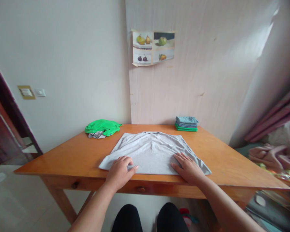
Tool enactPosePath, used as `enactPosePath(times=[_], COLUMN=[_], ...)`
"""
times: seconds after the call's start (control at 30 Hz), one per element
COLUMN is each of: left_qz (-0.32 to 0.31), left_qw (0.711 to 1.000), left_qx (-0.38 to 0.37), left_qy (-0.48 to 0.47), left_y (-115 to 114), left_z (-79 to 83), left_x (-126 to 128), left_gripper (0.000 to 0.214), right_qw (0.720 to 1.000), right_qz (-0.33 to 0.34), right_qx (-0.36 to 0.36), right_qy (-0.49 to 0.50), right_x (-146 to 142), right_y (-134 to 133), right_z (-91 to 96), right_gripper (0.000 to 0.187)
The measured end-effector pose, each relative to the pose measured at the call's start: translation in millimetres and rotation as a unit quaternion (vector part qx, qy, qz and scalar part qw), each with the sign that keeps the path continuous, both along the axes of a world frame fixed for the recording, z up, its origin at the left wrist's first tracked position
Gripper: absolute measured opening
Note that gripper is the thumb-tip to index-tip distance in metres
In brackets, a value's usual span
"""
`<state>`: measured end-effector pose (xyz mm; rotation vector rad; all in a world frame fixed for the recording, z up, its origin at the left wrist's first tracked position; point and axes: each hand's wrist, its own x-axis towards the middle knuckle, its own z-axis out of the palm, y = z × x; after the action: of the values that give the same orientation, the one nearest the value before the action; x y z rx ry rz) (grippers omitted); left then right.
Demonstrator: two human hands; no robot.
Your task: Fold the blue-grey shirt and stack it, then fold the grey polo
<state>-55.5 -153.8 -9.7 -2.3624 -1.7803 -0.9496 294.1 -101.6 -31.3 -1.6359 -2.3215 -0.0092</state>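
Note:
A grey shirt (151,151) lies spread flat in the middle of the wooden table (70,158). My left hand (119,170) rests on its near left edge, fingers curled around the hem with the thumb on top. My right hand (187,167) lies flat, palm down, on the shirt's near right part with fingers together.
A crumpled green garment (102,127) with a grey patterned piece lies at the table's far left. A folded stack of blue and green clothes (186,123) sits at the far right by the wall. A fruit poster (152,47) hangs above. Bedding is piled at right.

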Motion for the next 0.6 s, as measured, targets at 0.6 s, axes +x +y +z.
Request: enactPosePath(times=[0.6], left_qz=[-0.001], left_qw=[1.0], left_qx=[0.007], left_qy=[0.02], left_y=[6.5], left_z=[-3.0], left_x=[-3.1], left_gripper=[0.016], right_qw=[1.0], right_qz=[-0.007], right_qx=[-0.023], right_qy=[0.016], right_x=[-3.8], right_y=[-3.3], right_z=[9.4], right_gripper=[0.067])
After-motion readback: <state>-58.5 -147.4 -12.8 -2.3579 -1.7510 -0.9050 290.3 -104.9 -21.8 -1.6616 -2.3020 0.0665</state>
